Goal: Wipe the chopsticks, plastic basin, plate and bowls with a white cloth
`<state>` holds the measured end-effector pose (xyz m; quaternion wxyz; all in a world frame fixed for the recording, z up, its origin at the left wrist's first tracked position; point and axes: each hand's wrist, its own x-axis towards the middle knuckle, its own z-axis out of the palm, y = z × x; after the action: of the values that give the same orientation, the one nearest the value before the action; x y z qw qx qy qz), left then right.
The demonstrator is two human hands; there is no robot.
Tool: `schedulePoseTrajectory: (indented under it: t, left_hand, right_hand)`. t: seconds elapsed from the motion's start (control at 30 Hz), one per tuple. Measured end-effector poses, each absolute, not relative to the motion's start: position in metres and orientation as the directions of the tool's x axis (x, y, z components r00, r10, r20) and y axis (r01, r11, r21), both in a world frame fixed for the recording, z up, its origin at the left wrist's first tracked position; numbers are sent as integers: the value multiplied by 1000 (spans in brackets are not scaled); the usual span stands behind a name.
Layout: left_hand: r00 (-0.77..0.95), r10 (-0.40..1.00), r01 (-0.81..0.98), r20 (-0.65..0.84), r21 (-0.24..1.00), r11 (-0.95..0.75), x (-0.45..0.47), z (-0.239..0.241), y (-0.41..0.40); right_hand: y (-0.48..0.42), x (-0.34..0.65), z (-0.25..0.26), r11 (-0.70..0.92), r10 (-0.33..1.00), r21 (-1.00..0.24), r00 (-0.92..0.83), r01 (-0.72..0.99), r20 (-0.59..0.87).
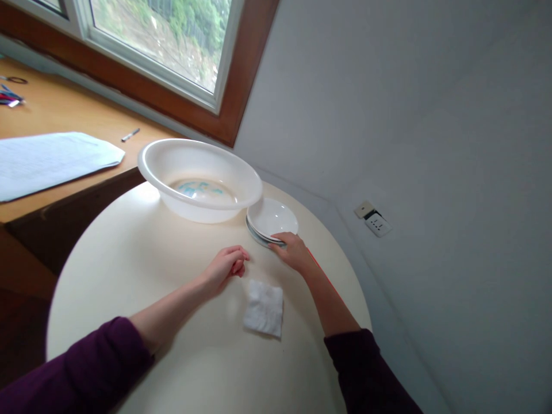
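Note:
My right hand (293, 251) grips the near rim of a small stack of white plates (272, 217), fingers over the top edge and thumb lower down. The plates lie beside the basin, on its right. My left hand (227, 265) rests on the round table with its fingers curled in and nothing visible in them. Between my forearms lies a folded white cloth or tissue (264, 309). A large translucent white basin (196, 210) with blue marks on its bottom stands beyond my hands. A thin red item (321, 268) shows along my right forearm, mostly hidden.
The round cream table (116, 259) meets a wooden desk (64, 118) at the left. On the desk are paper sheets (56, 161), a pen (130, 135) and scissors (15, 79). A grey wall with a socket (378, 225) bounds the right side; a window is behind.

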<state>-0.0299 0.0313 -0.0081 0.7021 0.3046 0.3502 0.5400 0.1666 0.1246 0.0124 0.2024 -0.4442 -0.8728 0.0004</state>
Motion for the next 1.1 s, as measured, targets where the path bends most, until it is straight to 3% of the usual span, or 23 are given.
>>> schedulePoseTrajectory:
  t: [0.33, 0.7, 0.97, 1.1]
  left_hand:
    - [164, 972, -551, -170, 801, 233, -29, -6, 32]
    - [174, 970, -542, -168, 806, 237, -30, -6, 31]
    - [181, 970, -542, -161, 807, 235, -30, -8, 32]
    - [185, 971, -543, -155, 807, 232, -31, -9, 33]
  right_hand:
    - [126, 169, 9, 614, 760, -112, -547, 781, 350]
    - [136, 182, 6, 564, 806, -211, -477, 799, 350]
    - [134, 179, 21, 534, 844, -215, -502, 818, 188]
    - [134, 177, 30, 555, 832, -91, -551, 827, 67]
